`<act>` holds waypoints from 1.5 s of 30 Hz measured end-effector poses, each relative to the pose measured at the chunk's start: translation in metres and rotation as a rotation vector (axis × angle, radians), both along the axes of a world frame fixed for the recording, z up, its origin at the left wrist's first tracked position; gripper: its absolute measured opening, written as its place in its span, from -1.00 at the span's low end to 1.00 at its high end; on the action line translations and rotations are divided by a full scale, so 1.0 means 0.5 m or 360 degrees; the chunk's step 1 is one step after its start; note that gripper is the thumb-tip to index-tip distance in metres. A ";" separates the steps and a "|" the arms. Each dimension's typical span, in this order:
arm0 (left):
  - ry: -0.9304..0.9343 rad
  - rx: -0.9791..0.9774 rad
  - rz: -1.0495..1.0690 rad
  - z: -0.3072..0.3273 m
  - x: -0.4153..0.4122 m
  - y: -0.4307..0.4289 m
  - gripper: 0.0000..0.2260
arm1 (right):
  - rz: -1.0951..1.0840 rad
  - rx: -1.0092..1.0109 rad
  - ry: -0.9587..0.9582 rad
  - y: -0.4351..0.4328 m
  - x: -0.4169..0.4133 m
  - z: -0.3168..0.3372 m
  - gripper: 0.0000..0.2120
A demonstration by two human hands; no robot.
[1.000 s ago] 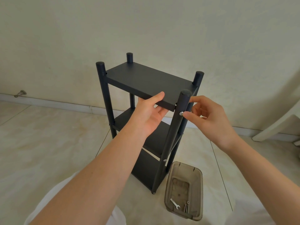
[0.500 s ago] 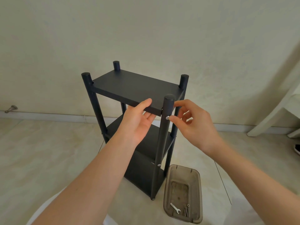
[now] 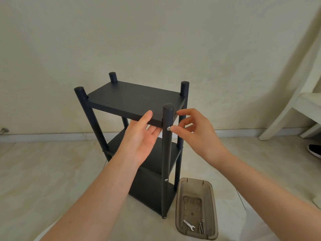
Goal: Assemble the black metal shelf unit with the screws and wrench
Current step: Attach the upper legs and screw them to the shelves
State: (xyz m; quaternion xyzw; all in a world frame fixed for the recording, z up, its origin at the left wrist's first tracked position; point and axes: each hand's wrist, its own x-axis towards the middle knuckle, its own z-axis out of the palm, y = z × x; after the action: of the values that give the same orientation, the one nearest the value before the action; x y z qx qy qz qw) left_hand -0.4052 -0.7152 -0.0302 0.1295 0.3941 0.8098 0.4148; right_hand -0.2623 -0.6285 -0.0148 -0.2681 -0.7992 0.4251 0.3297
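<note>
Little is changing bar our view pulling back: our left hand (image 3: 139,141) is still pinching the top shelf (image 3: 132,100) of the standing shelf unit (image 3: 149,159) while, at its 3 o'clock, our right hand (image 3: 196,136) keeps pinching the screw (image 3: 168,128), so tightening with the wrench (image 3: 189,225), we judge, is still pending.

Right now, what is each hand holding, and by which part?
Left hand grips the top shelf by its front edge, thumb above, fingers beneath. Right hand has a fingertip against the screw head in the front post; a pinch cannot be told.
</note>
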 end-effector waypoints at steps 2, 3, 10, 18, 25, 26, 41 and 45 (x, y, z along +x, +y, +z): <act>0.0027 -0.0013 0.0007 0.002 0.002 0.000 -0.72 | 0.0023 -0.0023 -0.0018 -0.002 -0.002 -0.001 -0.63; 0.0037 -0.0019 0.0002 0.003 0.003 0.000 -0.73 | 0.0035 -0.0028 -0.0020 -0.002 -0.002 -0.001 -0.63; 0.0135 -0.0301 0.0015 0.000 0.011 -0.004 -0.31 | 0.0098 -0.0076 0.0001 0.012 0.011 0.012 -0.59; 0.0133 -0.0268 -0.0076 -0.007 -0.001 -0.010 -0.26 | 0.0171 -0.0154 0.0023 0.011 0.009 0.005 -0.56; 0.0111 -0.0222 -0.0081 -0.008 -0.007 -0.010 -0.39 | 0.0232 -0.0032 0.0061 0.007 0.012 -0.001 -0.55; 0.0105 -0.0209 -0.0079 -0.007 -0.007 -0.009 -0.51 | 0.0238 0.0003 0.0056 0.006 0.010 -0.003 -0.57; 0.0207 -0.0016 -0.0171 -0.006 -0.014 -0.012 -0.85 | 0.0323 0.0146 0.0054 0.000 0.007 -0.002 -0.64; 0.0320 -0.0067 -0.0195 -0.005 -0.020 -0.017 -0.82 | 0.0299 0.0205 0.0013 -0.001 0.005 0.000 -0.61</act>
State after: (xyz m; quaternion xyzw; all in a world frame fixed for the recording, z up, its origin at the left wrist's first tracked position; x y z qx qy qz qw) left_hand -0.4153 -0.7237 -0.0325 0.2252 0.4420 0.7574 0.4245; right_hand -0.2596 -0.6288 -0.0149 -0.1686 -0.8450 0.4030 0.3083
